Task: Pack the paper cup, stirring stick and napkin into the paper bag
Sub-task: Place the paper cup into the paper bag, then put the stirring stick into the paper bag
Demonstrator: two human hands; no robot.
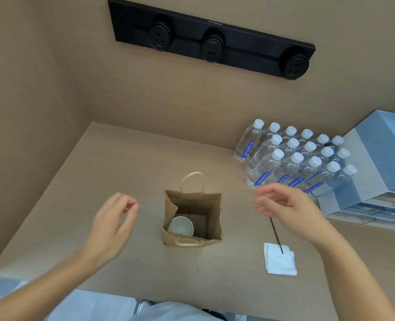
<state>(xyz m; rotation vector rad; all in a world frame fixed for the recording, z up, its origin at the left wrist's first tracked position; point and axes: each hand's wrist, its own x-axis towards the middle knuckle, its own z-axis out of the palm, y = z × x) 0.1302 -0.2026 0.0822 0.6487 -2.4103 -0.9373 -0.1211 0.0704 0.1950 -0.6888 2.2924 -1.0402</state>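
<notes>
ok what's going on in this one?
A person is packing a takeaway kit. The paper cup already sits inside the open paper bag on the table. The stirring stick still lies outside, one end on the napkin, right of the bag. Both hands are empty: the right hand hovers above the stick, the left hand left of the bag.

Matt brown paper bag (193, 205), glossy clear plastic bottles (291, 158), matt tabletop (134, 163).

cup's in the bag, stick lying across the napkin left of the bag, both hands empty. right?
Not quite: the head view shows the stick and napkin to the right of the bag, not the left. The cup is in the bag, and the left hand and right hand hold nothing.
</notes>
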